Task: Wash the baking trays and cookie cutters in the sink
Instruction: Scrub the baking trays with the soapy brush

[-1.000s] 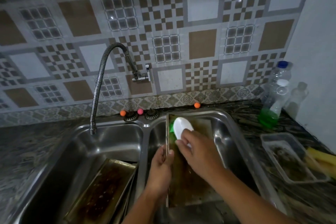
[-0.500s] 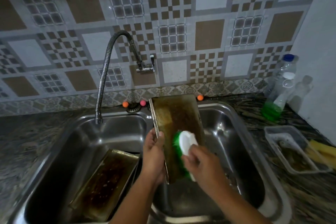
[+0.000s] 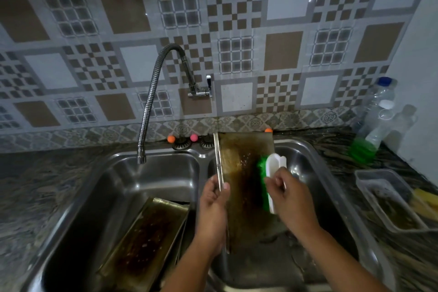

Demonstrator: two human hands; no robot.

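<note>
A patterned tile wall backs a double steel sink point(image 3: 315, 156) set in a dark stone counter. Over the right basin a greasy baking tray point(image 3: 244, 173) is held upright, its left edge pinched by the left hand point(image 3: 214, 204), while a green-bristled brush point(image 3: 267, 180) is gripped in the right hand point(image 3: 288, 194) and pressed against it. Scrubbing is judged to be under way; firm strokes over the dark residue are called for next. Another soiled tray point(image 3: 144, 242) is left leaning in the left basin.

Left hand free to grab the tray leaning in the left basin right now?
Probably not yet. The left hand grips the edge of the upright tray that the brush is scrubbing. The leaning tray lies uncovered beside it, so the path looks free once it lets go.
</note>
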